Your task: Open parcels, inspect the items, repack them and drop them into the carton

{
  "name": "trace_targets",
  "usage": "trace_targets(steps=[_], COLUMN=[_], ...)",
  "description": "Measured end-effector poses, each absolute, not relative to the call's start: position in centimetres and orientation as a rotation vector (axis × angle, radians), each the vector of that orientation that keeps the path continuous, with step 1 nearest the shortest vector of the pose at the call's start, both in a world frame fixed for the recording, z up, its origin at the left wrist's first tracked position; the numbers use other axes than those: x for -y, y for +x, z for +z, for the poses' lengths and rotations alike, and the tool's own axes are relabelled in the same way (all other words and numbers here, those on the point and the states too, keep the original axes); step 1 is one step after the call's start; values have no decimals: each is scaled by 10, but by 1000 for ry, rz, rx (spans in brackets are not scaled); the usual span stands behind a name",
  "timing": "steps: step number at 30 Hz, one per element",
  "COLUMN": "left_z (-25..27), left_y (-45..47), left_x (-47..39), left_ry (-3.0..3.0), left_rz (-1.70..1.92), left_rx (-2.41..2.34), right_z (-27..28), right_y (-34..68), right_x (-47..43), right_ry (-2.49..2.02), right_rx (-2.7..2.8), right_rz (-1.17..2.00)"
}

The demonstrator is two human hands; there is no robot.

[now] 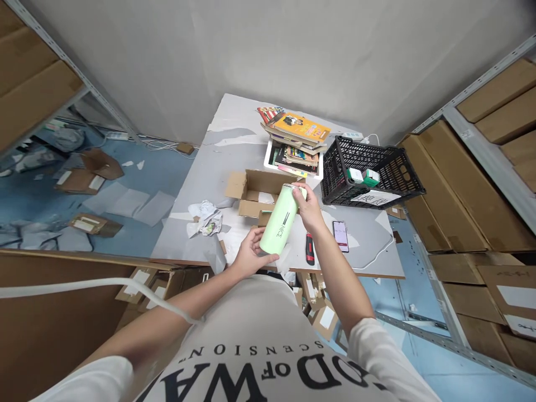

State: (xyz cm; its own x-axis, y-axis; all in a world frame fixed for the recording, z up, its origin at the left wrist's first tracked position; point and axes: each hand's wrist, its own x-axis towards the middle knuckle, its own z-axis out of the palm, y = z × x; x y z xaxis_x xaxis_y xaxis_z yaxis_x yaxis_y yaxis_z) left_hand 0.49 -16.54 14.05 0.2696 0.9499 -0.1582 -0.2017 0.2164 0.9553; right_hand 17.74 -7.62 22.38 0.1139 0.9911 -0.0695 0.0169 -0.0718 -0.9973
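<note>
Between my hands is a pale green tumbler [280, 222] with dark lettering on its side, tilted above the table's front part. My right hand [308, 205] is closed around its upper end. At the lower end, my left hand [252, 250] supports it, fingers at the side and thumb by the base. Just behind the tumbler stands an open cardboard box [253, 207] with its flaps spread; something white lies inside. A red and black utility knife [310, 249] lies right of the tumbler, near my right forearm.
Crumpled paper [205, 218] lies left on the table [188, 187]. A phone [340, 235] and white cable [379, 254] are at right. Behind stand a white bin [315, 177] of books [304, 127] and a black crate [377, 195]. Shelves of cartons [448, 190] flank the table.
</note>
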Motion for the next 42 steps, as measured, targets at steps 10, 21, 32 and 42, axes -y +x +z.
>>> trace_targets(steps=[10,21,32,42], left_z=[155,150,145,160], left_y=[-4,3,5,-4], left_x=[171,160,161,162], left_ry=[580,733,622,248], left_rz=[895,919,973,612], left_rx=[-549,-780,-724,-551], right_z=[218,219,208,212], right_y=[193,191,198,201], right_x=[81,75,73,77], right_ry=[-933,-1309,-1180,-1009], right_rx=[1100,1045,1185,1273], right_rz=[1403,1233,1245,1226])
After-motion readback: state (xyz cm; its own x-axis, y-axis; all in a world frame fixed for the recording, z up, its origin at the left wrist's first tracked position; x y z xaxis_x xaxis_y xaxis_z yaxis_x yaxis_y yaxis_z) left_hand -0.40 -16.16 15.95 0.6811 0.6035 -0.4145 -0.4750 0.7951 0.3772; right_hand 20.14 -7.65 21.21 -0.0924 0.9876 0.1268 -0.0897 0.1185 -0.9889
